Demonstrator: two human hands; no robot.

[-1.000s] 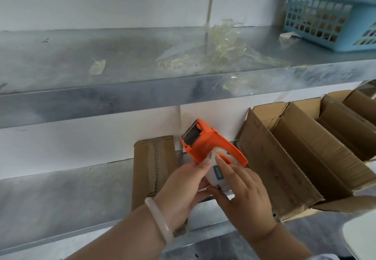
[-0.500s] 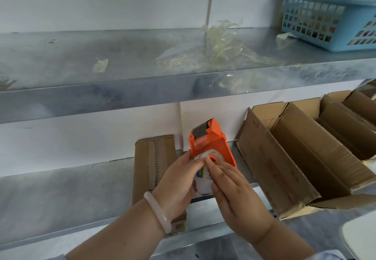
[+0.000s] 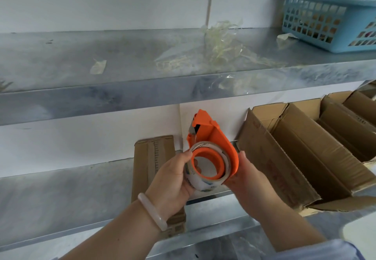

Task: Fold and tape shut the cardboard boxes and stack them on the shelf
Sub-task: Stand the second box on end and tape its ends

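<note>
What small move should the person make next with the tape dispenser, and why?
Probably draw the tape's free end past the cutter: left hand grips the tape roll, right hand holds the orange tape dispenser, and the cardboard boxes stand open.

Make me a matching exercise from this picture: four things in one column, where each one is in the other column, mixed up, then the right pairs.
Things:
1. basket
2. flattened box
3. tape dispenser
4. bracelet

Places:
a. gripped by left hand and right hand
b. on the upper shelf
c. around the left wrist
d. lying on the lower shelf

Pairs: 1-b, 2-d, 3-a, 4-c
</note>
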